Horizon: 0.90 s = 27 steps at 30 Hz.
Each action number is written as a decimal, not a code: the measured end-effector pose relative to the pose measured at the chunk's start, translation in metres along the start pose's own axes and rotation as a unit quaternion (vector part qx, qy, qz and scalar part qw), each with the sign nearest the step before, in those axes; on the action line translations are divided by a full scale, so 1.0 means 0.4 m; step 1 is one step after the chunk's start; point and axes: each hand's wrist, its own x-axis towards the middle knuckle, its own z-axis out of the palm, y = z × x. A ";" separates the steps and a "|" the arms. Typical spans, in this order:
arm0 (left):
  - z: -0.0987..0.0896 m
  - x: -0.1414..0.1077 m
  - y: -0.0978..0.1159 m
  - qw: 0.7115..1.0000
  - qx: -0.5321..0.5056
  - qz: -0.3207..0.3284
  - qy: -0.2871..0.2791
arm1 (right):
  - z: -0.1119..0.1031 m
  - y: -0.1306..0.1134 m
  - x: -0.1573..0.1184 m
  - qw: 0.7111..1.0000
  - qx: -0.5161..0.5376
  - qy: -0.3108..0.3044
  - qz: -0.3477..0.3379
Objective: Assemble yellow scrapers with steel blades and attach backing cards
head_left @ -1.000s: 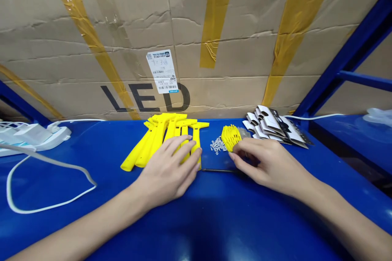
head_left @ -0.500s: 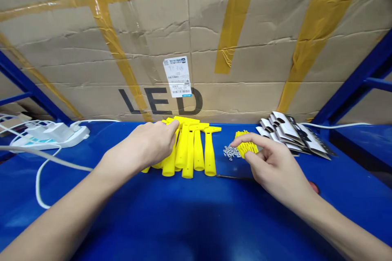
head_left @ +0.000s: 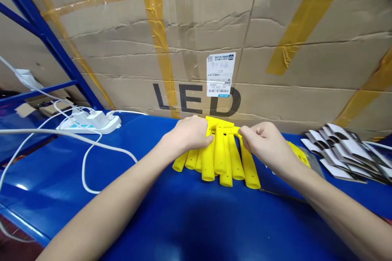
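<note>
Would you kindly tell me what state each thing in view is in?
Yellow handles: heaped, open ends showing
Left hand: curled at the handles' left
Right hand: curled at the handles' right
Folded cards: loosely piled
Power strip: plugs inserted
Cardboard box: taped, creased

You've got a big cardboard box (head_left: 214,28) filling most of the bg, w/ brownish-yellow tape (head_left: 306,20) running across it. Black LED lettering (head_left: 183,98) sits low on its face, and a white label (head_left: 219,74) w/ barcodes covers part of the D. On your left — a white power strip (head_left: 105,126), pale cables (head_left: 92,137) looping nearby, plus a blue rack post (head_left: 63,59) and smth like an open carton (head_left: 55,108).
</note>
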 end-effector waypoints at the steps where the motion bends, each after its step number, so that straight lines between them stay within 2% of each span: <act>1: 0.006 0.005 0.001 1.000 -0.010 -0.004 0.002 | -0.001 0.003 0.000 1.000 -0.009 0.007 0.006; 4: 0.009 0.013 -0.001 0.999 -0.035 -0.009 0.003 | -0.012 0.017 -0.003 0.999 -0.003 0.035 0.018; 8: -0.033 -0.009 -0.011 0.998 -0.053 -0.029 0.018 | -0.037 0.041 -0.007 0.998 0.044 0.030 0.015; 12: -0.090 -0.060 0.005 0.994 -0.027 -0.005 0.105 | -0.081 0.073 -0.022 0.997 0.076 0.022 -0.004; 14: -0.103 -0.085 0.027 0.993 -0.034 0.035 0.108 | -0.111 0.093 -0.036 0.995 0.100 0.021 -0.014; 19: -0.098 -0.107 0.113 0.986 -0.052 0.132 0.092 | -0.194 0.157 -0.077 0.988 0.135 0.077 -0.018; 24: -0.101 -0.058 0.212 0.977 -0.011 0.201 0.074 | -0.260 0.205 -0.123 0.983 0.107 0.146 0.035; 27: -0.108 -0.011 0.262 0.975 0.013 0.214 0.066 | -0.292 0.221 -0.141 0.965 0.141 0.220 0.021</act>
